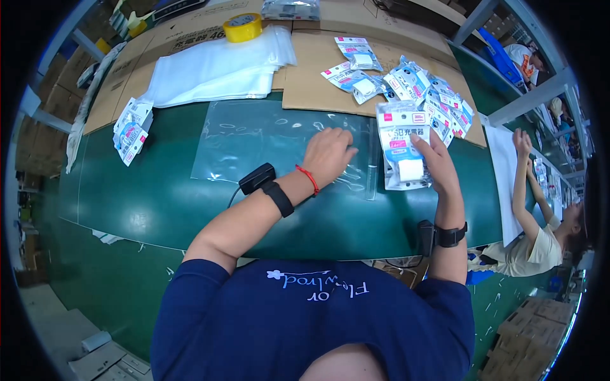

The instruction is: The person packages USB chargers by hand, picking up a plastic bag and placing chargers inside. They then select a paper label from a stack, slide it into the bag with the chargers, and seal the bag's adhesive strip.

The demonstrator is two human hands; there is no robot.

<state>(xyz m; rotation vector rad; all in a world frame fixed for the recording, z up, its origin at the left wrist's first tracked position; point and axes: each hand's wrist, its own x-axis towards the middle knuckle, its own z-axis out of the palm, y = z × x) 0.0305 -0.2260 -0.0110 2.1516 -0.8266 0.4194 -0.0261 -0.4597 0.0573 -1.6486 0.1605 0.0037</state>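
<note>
A clear plastic bag point(254, 143) lies flat on the green table. My left hand point(329, 155) rests on it with the fingers curled down and drawn together, seeming to grip the film; the fingertips are partly hidden. Just right of the bag's sealed-looking strip, my right hand point(435, 162) holds a charger pack point(400, 152), a white, blue and pink pouch with a white block showing in its lower part. The thumb lies over its front and the fingers go behind it. Whether more than one pack is in that grip I cannot tell.
Several similar packs point(413, 82) lie heaped on cardboard point(311, 82) at the far right. A stack of clear bags point(210, 70) and a yellow tape roll point(243, 28) sit at the back. More packs point(132, 130) lie at left. A co-worker point(530, 241) works at right.
</note>
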